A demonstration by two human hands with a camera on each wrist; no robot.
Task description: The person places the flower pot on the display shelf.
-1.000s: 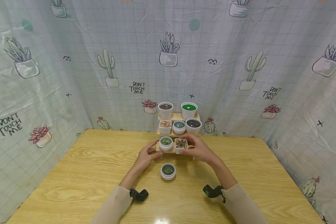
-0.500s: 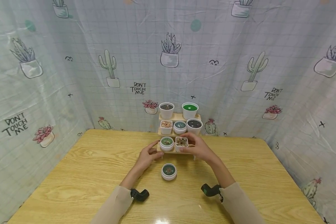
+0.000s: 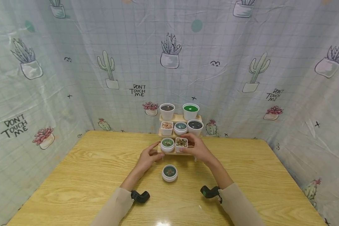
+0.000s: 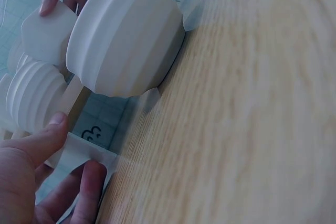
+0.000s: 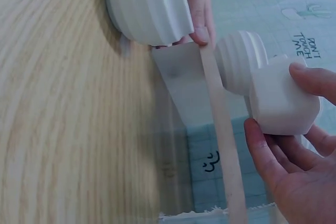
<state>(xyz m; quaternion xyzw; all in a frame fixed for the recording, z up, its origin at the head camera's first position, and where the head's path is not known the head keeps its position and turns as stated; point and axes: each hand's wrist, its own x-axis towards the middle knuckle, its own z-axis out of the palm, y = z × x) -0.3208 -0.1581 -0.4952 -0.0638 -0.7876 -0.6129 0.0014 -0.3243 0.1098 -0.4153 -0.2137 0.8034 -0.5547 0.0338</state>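
Note:
My right hand grips a small square white pot filled with mixed pebbles, thumb on one side and fingers on the other. The pot is over the lowest tier of a three-tier wooden shelf stand, close beside a round ribbed white pot with green filling. At the left end of that tier my left hand holds the stand, its thumb on the board and fingers curled by the leg in the left wrist view. Another round ribbed pot, dark green inside, sits on the table in front.
The middle tier bears a square pot, a round teal-filled pot and a dark-filled cup. On the top tier are a grey-filled cup and a green-filled cup. A cactus-print curtain hangs behind the wooden table.
My right hand has shifted slightly left and back with the square pot, bringing it closer to the green-filled round pot. The left hand keeps its place on the stand.

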